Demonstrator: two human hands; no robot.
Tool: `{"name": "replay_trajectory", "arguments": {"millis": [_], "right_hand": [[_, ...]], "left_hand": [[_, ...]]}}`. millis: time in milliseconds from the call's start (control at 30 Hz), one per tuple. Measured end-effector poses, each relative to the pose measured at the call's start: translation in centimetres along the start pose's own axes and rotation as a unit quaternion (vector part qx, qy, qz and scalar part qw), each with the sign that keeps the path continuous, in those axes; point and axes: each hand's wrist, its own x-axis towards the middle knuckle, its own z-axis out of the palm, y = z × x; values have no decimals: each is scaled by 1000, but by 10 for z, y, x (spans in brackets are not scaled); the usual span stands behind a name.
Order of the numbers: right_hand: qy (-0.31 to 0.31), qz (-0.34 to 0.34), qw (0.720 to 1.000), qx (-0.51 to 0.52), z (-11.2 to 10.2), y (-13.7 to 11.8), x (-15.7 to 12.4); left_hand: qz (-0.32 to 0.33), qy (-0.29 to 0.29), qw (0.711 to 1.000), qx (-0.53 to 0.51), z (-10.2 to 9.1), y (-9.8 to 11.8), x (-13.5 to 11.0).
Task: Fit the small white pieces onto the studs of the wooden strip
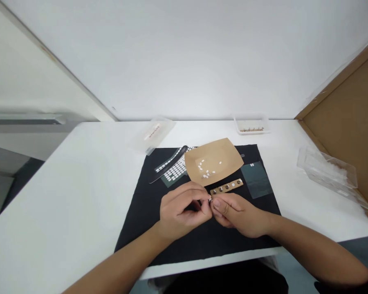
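My left hand (185,210) and my right hand (237,212) meet over the black mat (144,232), fingertips pinched together. Between them is a tiny dark, shiny piece (210,200), mostly hidden by the fingers; its kind cannot be made out. Just beyond my fingers lies a tan strip (239,183) bearing several small dark round parts and a white oval. Behind it a brown paper tray (223,149) holds scattered small white oval pieces (207,176). Left of the tray, a dark pair of tweezers (171,163) rests across a green sheet of white oval stickers (174,169).
A dark green sheet (257,181) with a few white ovals lies at the mat's right. At the back stand a clear box (253,125) with small brownish parts and a translucent labelled bag (156,132). Clear plastic containers (328,171) lean near a cardboard panel (346,110) on the right.
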Motion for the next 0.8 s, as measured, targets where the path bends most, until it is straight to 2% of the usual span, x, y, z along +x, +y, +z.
{"name": "replay_trajectory", "arguments": {"millis": [200,367,800], "right_hand": [[-53,16,985,161,-2,1,1],[-82,13,966,246,-4,4,2],[-107,14,953,282,-8,1,1]], "left_hand": [[-20,-17,999,-39,-1,-2,1],[-43,-39,992,-115,-1,-7,-2],[-73,-62,982,-164,-2,-10,0]]}}
